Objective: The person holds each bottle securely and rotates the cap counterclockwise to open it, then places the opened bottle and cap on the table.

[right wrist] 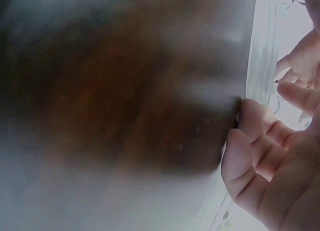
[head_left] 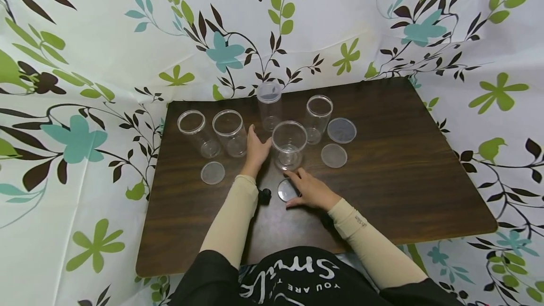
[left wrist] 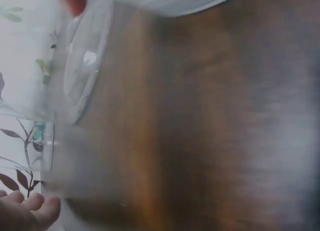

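In the head view my left hand (head_left: 258,151) reaches forward with thumb and fingers spread, between a clear jar (head_left: 229,133) and a wider clear jar (head_left: 289,145). Its thumb tip is right at the wider jar's side. A smaller jar shape shows through that jar's wall. My right hand (head_left: 313,190) is low over the table, its thumb and forefinger spread either side of a round clear lid (head_left: 287,190) and its palm covering the lid's right edge. The right wrist view shows the right thumb (right wrist: 237,158) and fingertips near a clear wall.
Another clear jar (head_left: 197,131) stands at the left, with a lid (head_left: 212,173) in front. At the back stands a lidded jar (head_left: 269,105). Right of centre are one more jar (head_left: 318,119), a lid (head_left: 342,130) and a lid (head_left: 334,156). The brown table (head_left: 403,169) meets patterned cloth behind.
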`<state>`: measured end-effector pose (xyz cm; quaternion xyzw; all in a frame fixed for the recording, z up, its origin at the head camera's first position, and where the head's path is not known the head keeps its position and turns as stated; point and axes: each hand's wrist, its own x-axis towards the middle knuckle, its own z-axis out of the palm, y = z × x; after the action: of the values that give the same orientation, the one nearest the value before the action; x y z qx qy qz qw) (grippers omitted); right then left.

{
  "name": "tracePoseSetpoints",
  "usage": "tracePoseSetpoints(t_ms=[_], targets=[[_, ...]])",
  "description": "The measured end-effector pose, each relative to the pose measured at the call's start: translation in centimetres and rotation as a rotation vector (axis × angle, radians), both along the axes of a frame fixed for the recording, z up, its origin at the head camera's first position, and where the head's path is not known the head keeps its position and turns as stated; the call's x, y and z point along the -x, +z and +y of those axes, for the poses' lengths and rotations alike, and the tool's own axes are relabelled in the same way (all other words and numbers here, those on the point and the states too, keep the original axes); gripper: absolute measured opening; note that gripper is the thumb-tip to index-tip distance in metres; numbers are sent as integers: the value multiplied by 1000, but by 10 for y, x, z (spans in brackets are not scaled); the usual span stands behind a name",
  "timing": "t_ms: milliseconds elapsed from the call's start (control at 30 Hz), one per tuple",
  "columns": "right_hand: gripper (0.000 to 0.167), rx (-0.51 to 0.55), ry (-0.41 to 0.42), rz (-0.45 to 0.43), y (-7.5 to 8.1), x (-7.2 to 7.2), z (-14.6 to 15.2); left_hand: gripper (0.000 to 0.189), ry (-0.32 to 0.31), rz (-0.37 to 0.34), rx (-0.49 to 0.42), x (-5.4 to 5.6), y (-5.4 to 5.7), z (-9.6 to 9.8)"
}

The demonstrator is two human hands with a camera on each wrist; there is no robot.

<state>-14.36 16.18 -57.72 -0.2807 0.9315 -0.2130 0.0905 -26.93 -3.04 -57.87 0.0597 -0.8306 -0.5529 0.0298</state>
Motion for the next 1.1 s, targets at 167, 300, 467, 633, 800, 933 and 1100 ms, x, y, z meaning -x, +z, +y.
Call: tracePoseSetpoints(t_ms=[167, 300, 467, 633, 800, 933, 1100], targets=[[101, -5, 3, -12, 1, -1, 0, 89, 34, 24, 17, 16, 6, 4], [101, 4, 9, -18, 0, -1, 0, 92, 34, 36, -10, 26, 13, 7], [103, 1, 6, -19, -1, 0, 0, 99, 43, 58, -88, 39, 22, 5], [103, 4, -4, -23, -3, 1, 0, 103, 7, 66, -137, 49, 26, 2], [102, -9, -5, -34, -5, 0, 1, 100, -28, 27, -141, 53, 22, 4], [101, -5, -6, -34, -6, 0, 2, 96, -23, 43, 14, 54, 20, 5], [100, -1, -8, -39, -5, -1, 4, 87, -9, 60, 131, 50, 25, 7]])
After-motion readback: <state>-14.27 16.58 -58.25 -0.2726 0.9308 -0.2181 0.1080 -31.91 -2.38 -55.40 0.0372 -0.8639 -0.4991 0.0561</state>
